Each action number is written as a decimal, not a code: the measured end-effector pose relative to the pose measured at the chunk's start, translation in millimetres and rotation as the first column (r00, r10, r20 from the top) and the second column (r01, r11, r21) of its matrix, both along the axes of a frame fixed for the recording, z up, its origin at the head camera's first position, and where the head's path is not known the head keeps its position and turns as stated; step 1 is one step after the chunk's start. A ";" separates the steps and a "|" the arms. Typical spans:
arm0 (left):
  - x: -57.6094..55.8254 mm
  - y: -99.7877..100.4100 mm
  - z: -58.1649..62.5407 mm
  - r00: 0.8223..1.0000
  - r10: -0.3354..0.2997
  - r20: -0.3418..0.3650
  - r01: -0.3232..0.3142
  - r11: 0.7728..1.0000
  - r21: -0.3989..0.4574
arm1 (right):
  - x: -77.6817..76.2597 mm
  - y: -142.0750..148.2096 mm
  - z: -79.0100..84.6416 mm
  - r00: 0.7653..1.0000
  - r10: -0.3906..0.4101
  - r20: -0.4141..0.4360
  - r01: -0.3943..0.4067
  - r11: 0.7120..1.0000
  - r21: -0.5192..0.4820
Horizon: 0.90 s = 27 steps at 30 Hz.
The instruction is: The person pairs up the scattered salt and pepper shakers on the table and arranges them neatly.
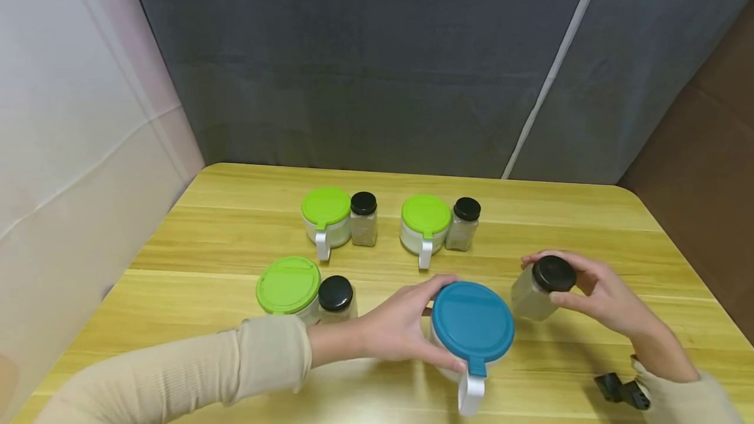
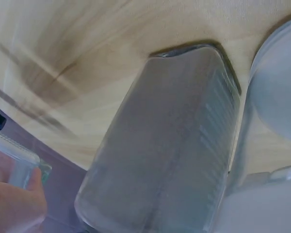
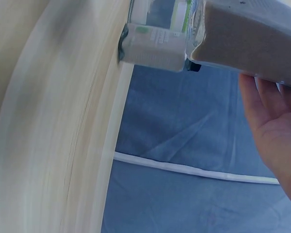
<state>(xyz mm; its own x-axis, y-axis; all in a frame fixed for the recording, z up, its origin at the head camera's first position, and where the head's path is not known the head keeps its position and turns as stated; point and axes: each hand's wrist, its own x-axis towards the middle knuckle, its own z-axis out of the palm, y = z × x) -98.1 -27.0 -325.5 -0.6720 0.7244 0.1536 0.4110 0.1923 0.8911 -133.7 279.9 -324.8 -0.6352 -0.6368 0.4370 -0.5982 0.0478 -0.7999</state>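
My left hand (image 1: 406, 326) grips a seasoning pot (image 1: 473, 320) with a blue lid and a white handle, thumb and fingers spread round its sides. To its right, my right hand (image 1: 601, 293) holds a square, clear spice jar (image 1: 532, 296) with a black lid, leaning a little. In the right wrist view brownish contents show inside this jar (image 3: 252, 41), and fingers of my right hand (image 3: 286, 131) lie along its side. Under my left forearm, another black-lidded spice jar (image 1: 336, 294) stands beside a green-lidded pot (image 1: 288, 286), both partly hidden by the arm.
Farther back on the wooden table (image 1: 212, 228) stand two pairs: a green-lidded pot (image 1: 326, 208) with a spice jar (image 1: 364, 218), and another green-lidded pot (image 1: 425, 218) with a spice jar (image 1: 463, 224). A grey curtain (image 1: 353, 64) hangs behind the table. Black clips (image 1: 621, 391) sit by the right sleeve.
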 end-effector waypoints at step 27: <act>-5.5 -29.0 -35.7 0.998 0.057 0.001 -0.057 0.998 0.004 | 2.2 -25.7 -16.9 0.997 0.057 0.056 -0.059 0.998 0.021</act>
<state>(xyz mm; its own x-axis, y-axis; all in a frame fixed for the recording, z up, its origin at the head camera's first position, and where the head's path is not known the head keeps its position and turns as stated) -103.6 -56.0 -361.2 -0.7126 0.6842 0.1552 0.3982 0.2123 0.8924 -131.5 254.3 -341.8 -0.6198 -0.6825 0.3875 -0.5556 0.0328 -0.8308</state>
